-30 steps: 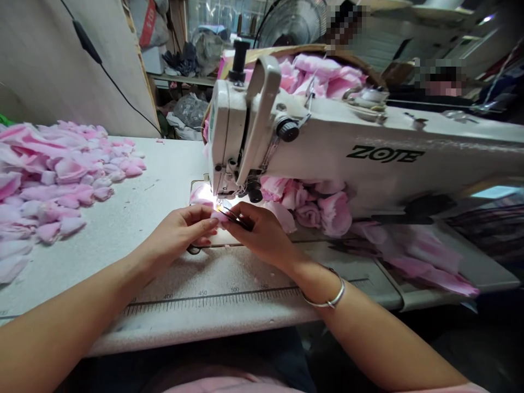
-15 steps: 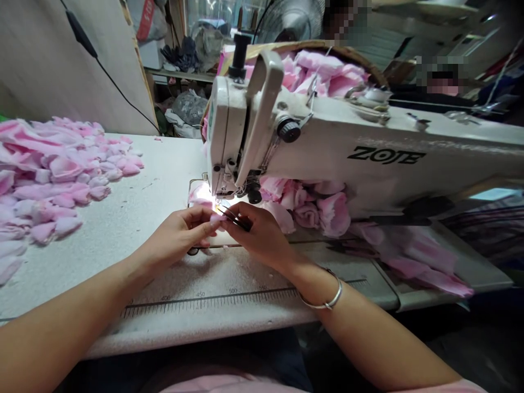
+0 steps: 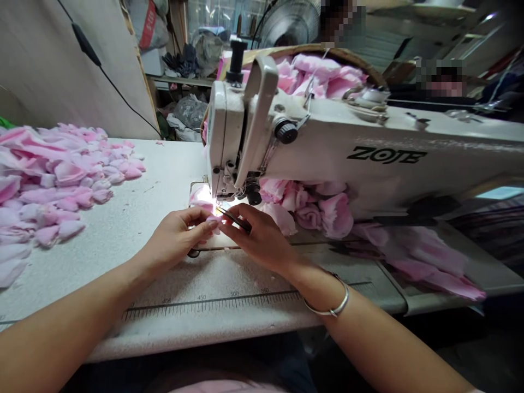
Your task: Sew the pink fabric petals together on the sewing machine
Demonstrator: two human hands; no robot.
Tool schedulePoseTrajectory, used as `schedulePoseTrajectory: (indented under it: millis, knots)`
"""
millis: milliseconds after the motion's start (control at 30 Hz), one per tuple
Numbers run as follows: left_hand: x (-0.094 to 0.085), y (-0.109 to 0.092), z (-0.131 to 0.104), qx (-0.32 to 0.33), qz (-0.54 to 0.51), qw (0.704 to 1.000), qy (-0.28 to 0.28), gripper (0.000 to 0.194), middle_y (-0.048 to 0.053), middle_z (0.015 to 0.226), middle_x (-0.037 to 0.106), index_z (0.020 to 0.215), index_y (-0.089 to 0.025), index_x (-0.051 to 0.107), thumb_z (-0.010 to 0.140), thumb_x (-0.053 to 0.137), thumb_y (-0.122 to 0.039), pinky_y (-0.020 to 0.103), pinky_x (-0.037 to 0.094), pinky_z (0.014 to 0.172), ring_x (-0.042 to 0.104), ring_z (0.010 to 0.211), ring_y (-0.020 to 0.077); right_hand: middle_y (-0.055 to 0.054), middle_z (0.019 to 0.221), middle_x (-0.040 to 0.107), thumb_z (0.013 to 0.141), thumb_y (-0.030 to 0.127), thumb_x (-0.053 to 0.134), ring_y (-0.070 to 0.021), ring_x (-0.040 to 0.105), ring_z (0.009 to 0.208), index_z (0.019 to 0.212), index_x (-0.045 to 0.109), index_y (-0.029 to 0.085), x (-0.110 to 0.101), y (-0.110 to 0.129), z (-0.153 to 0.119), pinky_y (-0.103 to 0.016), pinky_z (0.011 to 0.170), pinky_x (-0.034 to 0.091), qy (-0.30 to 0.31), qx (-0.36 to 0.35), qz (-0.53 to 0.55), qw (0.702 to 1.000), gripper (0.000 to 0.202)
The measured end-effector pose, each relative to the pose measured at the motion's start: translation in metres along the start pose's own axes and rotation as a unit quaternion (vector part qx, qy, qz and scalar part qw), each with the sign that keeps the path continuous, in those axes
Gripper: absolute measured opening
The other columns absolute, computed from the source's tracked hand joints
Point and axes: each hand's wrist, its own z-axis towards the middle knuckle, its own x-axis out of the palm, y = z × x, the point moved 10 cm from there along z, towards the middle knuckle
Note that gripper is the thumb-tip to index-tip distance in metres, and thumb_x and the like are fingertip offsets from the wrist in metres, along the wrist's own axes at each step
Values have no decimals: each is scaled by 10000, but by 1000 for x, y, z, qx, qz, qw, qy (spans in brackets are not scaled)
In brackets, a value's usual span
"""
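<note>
My left hand (image 3: pixel 182 232) pinches a small piece of pink fabric (image 3: pixel 213 219) just in front of the needle area of the sewing machine (image 3: pixel 233 131). Dark tweezers (image 3: pixel 237 219) are held in my right hand (image 3: pixel 262 234), their tips pointing left toward the lit presser foot. The fingertips of both hands nearly meet at the fabric. More pink cloth (image 3: pixel 200 195) lies under the lamp, left of the needle. Glare and fingers hide the exact spot where the tweezer tips end.
Pink fabric petals (image 3: pixel 61 174) are heaped on the white table (image 3: pixel 164 174) at left. Finished-looking pink fabric roses (image 3: pixel 307 210) sit under the machine arm. A basket (image 3: pixel 368 68) of pink cloth stands behind, near a fan (image 3: pixel 290 24). A printed ruler (image 3: pixel 213 304) runs along the front edge.
The tweezers' prongs, apart earlier, now look closer together. Both hands stay almost in place at the needle; the whole view has shifted slightly.
</note>
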Motion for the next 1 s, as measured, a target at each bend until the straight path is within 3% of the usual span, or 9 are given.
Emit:
schedulePoseTrajectory:
  millis: [133,200,667,900,1000]
  knots:
    - [-7,2,2,-5,-33,999,-31,314,7,782,590,951,-167,638,800,632,-442,212,397,580,479,641,93,-45,1072,618,978,306,363,-165,552,977,1182,577,242,-3,9,-5,-298,819,422,7,-65,-31,997,302]
    - [-9,4,2,-8,-32,999,-40,349,21,820,617,1020,-172,642,799,635,-442,219,405,589,493,651,99,-41,1040,620,979,283,367,-164,555,975,1212,583,262,-3,8,-6,-296,816,430,6,-78,-51,996,318]
    - [-7,5,1,-26,-35,998,-39,292,-2,745,605,874,-160,656,784,656,-439,201,379,574,487,626,83,4,970,678,890,220,564,-143,607,893,1000,689,264,-9,1,-5,-273,750,432,-31,-53,-44,997,172]
    - [-7,4,-1,-3,61,998,-31,323,-9,705,576,858,-168,629,835,578,-485,213,357,529,455,579,88,6,917,651,889,225,566,-138,587,848,1021,704,304,-7,-3,-4,-268,735,425,-22,-51,-55,997,207]
    - [-10,-9,-5,56,168,983,-47,318,11,790,619,928,-188,627,868,534,-486,223,379,541,502,621,104,6,887,656,878,219,570,-138,588,833,961,717,280,-9,-3,-3,-267,733,414,-16,-41,-52,998,179]
